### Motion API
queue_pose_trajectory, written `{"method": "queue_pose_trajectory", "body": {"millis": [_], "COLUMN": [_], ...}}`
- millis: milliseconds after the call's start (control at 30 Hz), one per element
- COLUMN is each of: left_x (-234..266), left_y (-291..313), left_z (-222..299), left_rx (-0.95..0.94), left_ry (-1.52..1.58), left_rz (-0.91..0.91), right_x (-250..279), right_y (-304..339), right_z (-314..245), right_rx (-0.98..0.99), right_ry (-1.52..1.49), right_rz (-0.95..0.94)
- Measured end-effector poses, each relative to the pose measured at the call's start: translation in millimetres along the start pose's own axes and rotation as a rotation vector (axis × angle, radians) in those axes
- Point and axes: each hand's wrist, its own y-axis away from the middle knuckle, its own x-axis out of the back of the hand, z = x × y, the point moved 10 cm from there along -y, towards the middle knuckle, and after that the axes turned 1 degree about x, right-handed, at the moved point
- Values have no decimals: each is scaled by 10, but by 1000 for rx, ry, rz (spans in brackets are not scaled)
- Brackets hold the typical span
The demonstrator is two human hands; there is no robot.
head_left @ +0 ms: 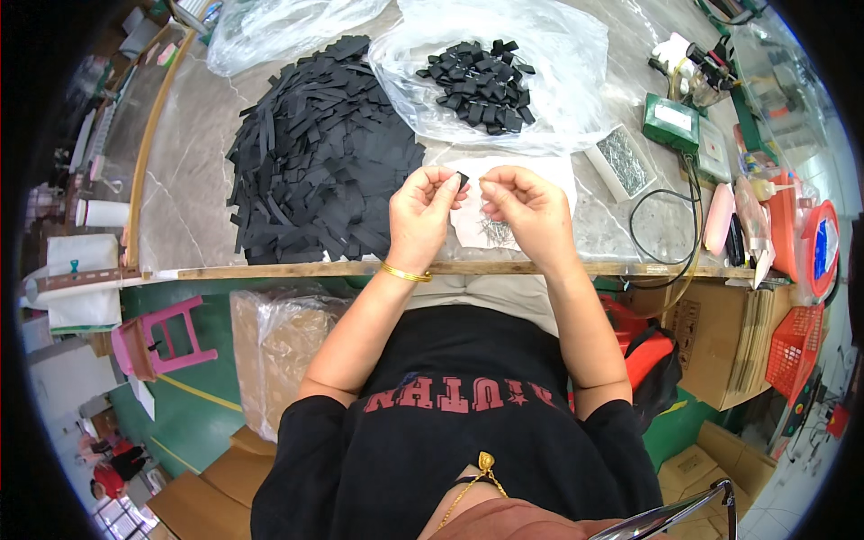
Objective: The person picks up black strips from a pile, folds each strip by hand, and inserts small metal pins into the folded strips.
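Note:
My left hand pinches a small black folded strip between thumb and fingertips, just above the table's front edge. Close to its right, my right hand has thumb and forefinger pressed together; whatever is between them is too small to name. Beneath the hands lies a white sheet with a little heap of thin metal pieces, partly covered by the right hand. A large pile of flat black strips spreads to the left. Beyond the hands, folded black pieces are heaped on clear plastic.
A white box of thin metal pieces stands right of the sheet. Farther right are a green device with a black cable and an orange basin. A wooden strip edges the table; a wrapped carton stands below.

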Motion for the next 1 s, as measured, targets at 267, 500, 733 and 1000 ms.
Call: {"method": "queue_pose_trajectory", "body": {"millis": [267,500,733,1000], "left_x": [14,30,-11,-18], "left_y": [23,21,30,31], "left_z": [55,43,38,66], "left_rx": [-24,0,0,-15], "left_ry": [-50,-76,-96,-100], "left_rz": [-20,-57,-95,-112], "right_x": [-162,-203,-184,-184], "right_y": [-40,-38,-39,-43], "right_z": [214,228,265,285], "right_rx": [-154,-172,-189,-197], "right_ry": [-176,-205,-226,-204], "right_rz": [-211,-222,-232,-244]}}
